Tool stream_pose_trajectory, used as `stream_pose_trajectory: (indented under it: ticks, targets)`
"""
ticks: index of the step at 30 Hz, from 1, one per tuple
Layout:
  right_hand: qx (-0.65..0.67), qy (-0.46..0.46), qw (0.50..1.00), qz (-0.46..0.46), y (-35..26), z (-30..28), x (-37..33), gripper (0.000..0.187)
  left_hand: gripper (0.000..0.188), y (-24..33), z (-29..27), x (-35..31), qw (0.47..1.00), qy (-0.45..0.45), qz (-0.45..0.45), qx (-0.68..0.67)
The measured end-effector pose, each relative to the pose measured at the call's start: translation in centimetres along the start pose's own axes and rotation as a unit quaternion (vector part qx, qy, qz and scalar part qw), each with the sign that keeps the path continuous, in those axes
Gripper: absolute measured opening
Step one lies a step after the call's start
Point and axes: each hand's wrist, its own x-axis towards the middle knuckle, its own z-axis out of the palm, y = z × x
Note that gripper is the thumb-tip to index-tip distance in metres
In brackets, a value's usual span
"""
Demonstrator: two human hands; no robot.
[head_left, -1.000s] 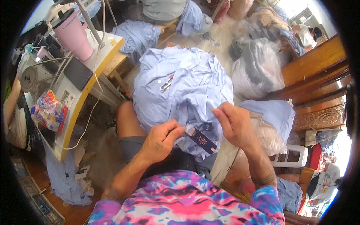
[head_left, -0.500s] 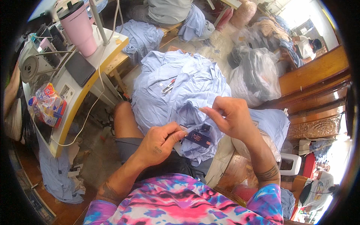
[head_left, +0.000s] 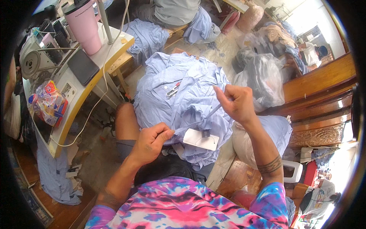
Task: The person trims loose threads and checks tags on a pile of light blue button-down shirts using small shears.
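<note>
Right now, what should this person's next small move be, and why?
Probably lowering the right hand slightly to slacken the narrow blue strip. It appears drawn tight between that hand and the left hand, over the pile of blue cloth, with a white tag close by; easing off might avoid tugging either.

The left forearm (head_left: 124, 177), bent at the elbow, slants inward to the left grip (head_left: 149, 145), its knuckles upward, fingers curled and thumb pressed against the forefinger. Well apart and farther forward, the right grip (head_left: 237, 103) is folded into a fist with the thumb tip pointing left, above a right forearm (head_left: 262, 147) ringed by a dark tattoo (head_left: 269, 165).
</note>
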Motion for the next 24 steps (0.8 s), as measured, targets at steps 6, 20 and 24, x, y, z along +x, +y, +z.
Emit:
stream_pose_trajectory:
  ticks: [6,20,24]
  targets:
    - [-0.038,0.031,0.999,0.006,-0.1,-1.2,-0.1,0.049,0.023,1.1,-0.3,-0.5,0.999,-0.006,0.03,0.013]
    - [-0.106,0.17,0.978,0.059,7.9,-6.7,-0.2,0.043,0.024,-2.8,-4.2,-5.0,0.996,0.073,-0.058,0.015]
    - [-0.144,0.166,0.975,0.028,8.3,-6.6,0.9,0.041,0.023,-1.9,-4.0,-5.5,0.996,0.058,-0.058,0.02]
